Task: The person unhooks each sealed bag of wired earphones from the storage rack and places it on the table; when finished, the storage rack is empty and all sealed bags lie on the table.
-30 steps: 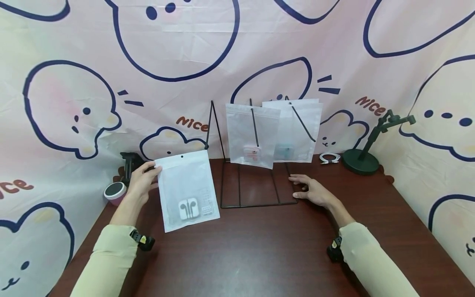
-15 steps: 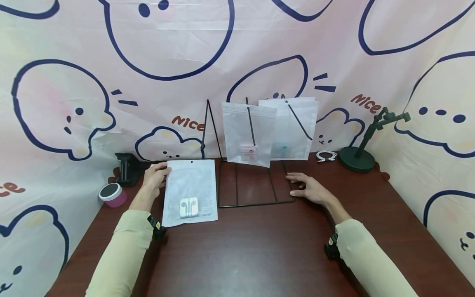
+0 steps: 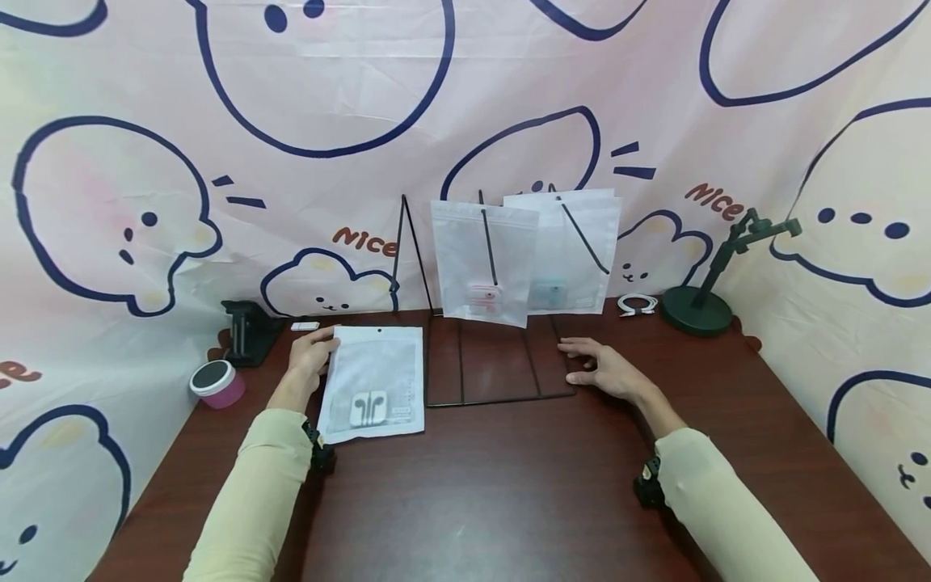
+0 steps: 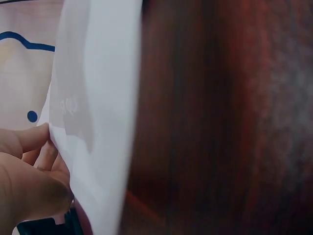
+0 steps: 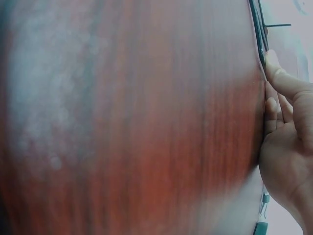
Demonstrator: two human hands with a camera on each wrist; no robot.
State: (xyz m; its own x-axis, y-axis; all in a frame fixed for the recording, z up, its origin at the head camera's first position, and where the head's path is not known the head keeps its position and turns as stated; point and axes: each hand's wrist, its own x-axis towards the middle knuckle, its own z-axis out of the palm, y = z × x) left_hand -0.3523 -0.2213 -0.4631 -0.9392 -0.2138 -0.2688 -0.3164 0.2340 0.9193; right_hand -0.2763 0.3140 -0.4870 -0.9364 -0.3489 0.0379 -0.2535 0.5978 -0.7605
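My left hand [image 3: 310,356] pinches the upper left edge of a white zip bag [image 3: 374,356]. Inside the bag, low down, shows a white earphone case [image 3: 368,408]. The bag stands just left of a black wire display rack [image 3: 502,399], its hang hole at the top. In the left wrist view, my left hand [image 4: 34,166] has its fingers and thumb at the bag's edge [image 4: 105,117]. My right hand [image 3: 605,368] touches the right side of the rack's base with thumb and fingers spread apart; the right wrist view shows the thumb [image 5: 281,76] against the black wire [image 5: 259,32].
Further zip bags hang on the rack's hooks, one in the middle [image 3: 480,259] and others at right [image 3: 582,242]. Behind right are a coiled white cable [image 3: 637,305] and a green stand [image 3: 697,314]. At left stand a black stand [image 3: 247,335], a pink jar [image 3: 218,384] and a small white item [image 3: 305,326].
My left hand has brought the bag lower and turned it straighter, beside the rack. A small white item behind the left hand has come into sight. The right hand stays at the rack.
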